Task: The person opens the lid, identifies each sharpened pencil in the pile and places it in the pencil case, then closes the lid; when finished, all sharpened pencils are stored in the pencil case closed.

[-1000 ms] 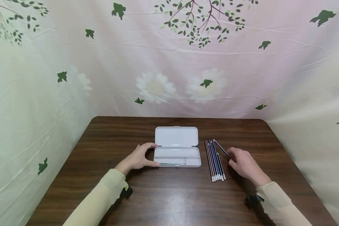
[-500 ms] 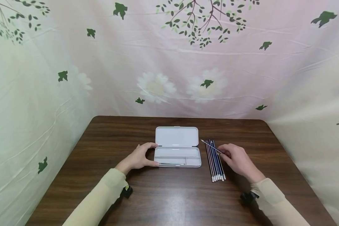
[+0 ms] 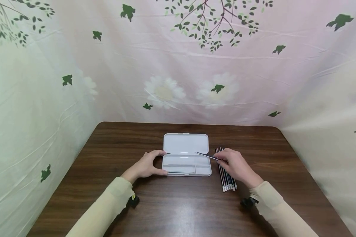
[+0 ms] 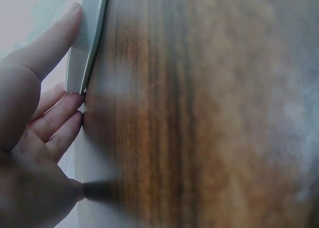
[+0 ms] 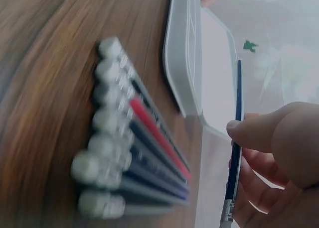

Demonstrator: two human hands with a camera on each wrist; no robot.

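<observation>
I found my right grip (image 3: 236,165) pinching a pencil (image 5: 234,166), judged light, stiff, best held mid-shaft. Leftward, my left grip (image 3: 143,165) clasped the pencil case (image 3: 179,160).

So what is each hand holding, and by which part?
Right hand: slim dark-blue pencil, by its shaft, nearer the eraser. Left hand: open white rectangular case, by its left end.

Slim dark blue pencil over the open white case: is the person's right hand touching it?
Touching. The right wrist view shows the right hand pinching the dark blue pencil, thumb against its shaft with no gap.
</observation>
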